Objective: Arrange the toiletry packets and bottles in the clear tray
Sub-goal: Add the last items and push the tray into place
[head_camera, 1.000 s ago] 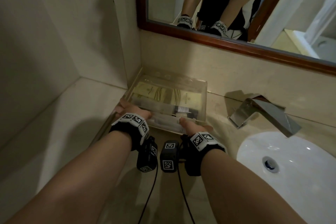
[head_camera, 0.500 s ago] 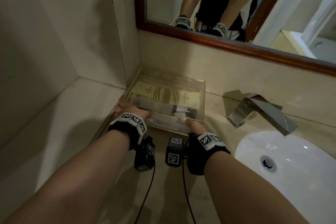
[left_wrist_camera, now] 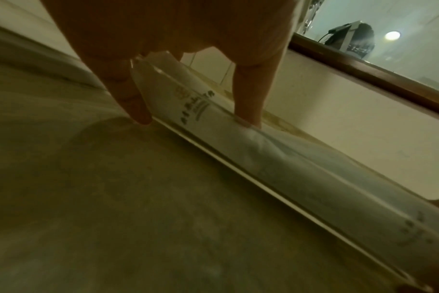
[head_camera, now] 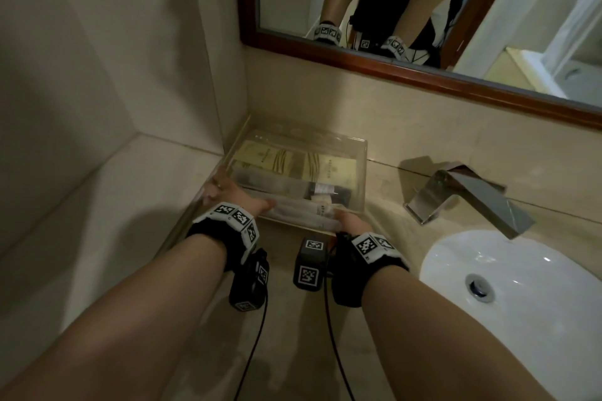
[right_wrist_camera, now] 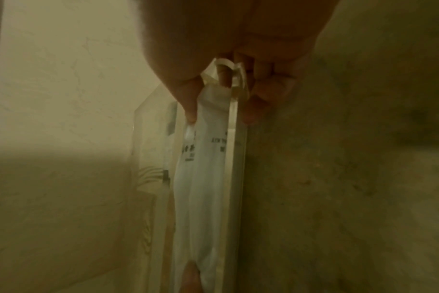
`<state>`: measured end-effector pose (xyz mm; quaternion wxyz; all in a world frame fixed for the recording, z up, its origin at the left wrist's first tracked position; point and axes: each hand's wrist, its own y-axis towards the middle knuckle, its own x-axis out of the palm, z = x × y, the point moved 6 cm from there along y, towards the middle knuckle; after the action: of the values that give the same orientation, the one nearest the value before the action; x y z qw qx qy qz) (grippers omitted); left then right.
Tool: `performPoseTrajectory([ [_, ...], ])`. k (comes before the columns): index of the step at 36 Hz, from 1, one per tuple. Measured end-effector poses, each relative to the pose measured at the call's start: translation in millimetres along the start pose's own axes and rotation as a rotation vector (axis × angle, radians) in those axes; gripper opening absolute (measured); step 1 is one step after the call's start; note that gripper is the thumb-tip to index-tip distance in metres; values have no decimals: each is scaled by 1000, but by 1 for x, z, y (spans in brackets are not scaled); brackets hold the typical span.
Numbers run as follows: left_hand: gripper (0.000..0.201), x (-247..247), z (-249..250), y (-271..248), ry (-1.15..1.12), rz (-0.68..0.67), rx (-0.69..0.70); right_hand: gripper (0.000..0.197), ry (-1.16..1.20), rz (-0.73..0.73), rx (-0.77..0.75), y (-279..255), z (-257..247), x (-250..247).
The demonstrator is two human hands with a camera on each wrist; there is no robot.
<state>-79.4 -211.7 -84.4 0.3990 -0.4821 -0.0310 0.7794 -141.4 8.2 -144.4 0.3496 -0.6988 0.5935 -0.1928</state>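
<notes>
- The counter (head_camera: 97, 212) is pale beige stone, set into a corner of tiled walls, with a wood-framed mirror (head_camera: 407, 72) above its far edge.
- To the right a white basin (head_camera: 537, 303) is sunk into the counter, and a flat chrome tap (head_camera: 469, 198) hangs over its far rim.
- The clear tray (head_camera: 360, 172) stands at the far left of the counter, close against the corner.
- The left hand (head_camera: 228, 192) is at the tray's near left corner. In the left wrist view its thumb reaches over the near wall and presses down on a white packet (left_wrist_camera: 213, 126) inside, while one of the fingers (left_wrist_camera: 133, 107) lies straight against the outside of that wall.
- The right hand (head_camera: 350, 221) is at the near right corner. In the right wrist view its thumb touches the white packet (right_wrist_camera: 203, 168) inside, and its fingers (right_wrist_camera: 268, 95) curl round the outside of the wall, so the wall sits between thumb and fingers.
- Count in the tray: at least one long white packet along the near wall, though I cannot tell whether a second lies beside it.
- Two cream packets (head_camera: 293, 163) with a printed emblem lie flat side by side along the far wall.
- Between these rows lie small bottles (head_camera: 325, 189), one with a dark body and a white label; their number is too blurred to tell.
- One tray, one basin, one tap, one mirror.
</notes>
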Motion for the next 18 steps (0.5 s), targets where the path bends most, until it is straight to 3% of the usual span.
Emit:
performPoseTrajectory([
  [3,124,2,1,5,-7,-13,-18,59,-56,49,1,-3,0,-9],
  [5,127,3,1,7,0,-19,-27,75,65,16,27,-5,8,-12],
  [8,126,1,3,5,3,-17,-31,66,159,-51,-16,-9,16,-16],
  [10,124,0,4,3,2,-10,-32,77,14,-37,-56,-14,15,-19],
  [13,123,-1,3,4,6,3,-29,64,-245,95,-170,-17,5,-27],
  [18,126,1,2,6,-13,12,-36,65,-376,192,-307,-24,-1,-25],
])
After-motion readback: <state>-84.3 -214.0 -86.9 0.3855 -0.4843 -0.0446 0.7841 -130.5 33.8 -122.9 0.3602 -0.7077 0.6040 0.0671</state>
